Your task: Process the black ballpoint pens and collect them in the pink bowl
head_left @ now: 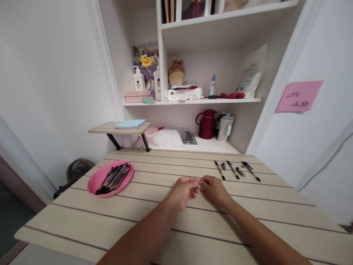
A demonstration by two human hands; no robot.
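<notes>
My left hand (184, 192) and my right hand (215, 190) meet over the middle of the wooden table (154, 184). The fingertips of both are pinched together and nearly touch. Whatever sits between them, if anything, is too small or hidden to make out. To the right of my right hand lie a black pen (220, 170), a second pen (233, 169) and a third pen (251, 171). Small dark pieces, such as a cap-like part (240, 172), rest beside them. On the left, a pink tray (92, 184) holds several dark pens (113, 178).
A small raised shelf (102, 127) on black legs carries blue paper (130, 124) at the back left. Behind the table, a red jug (206, 124), a pale cup (225, 128) and a white plastic bag (167, 138) stand in the cabinet. A pink note (299, 96) sticks to the right wall.
</notes>
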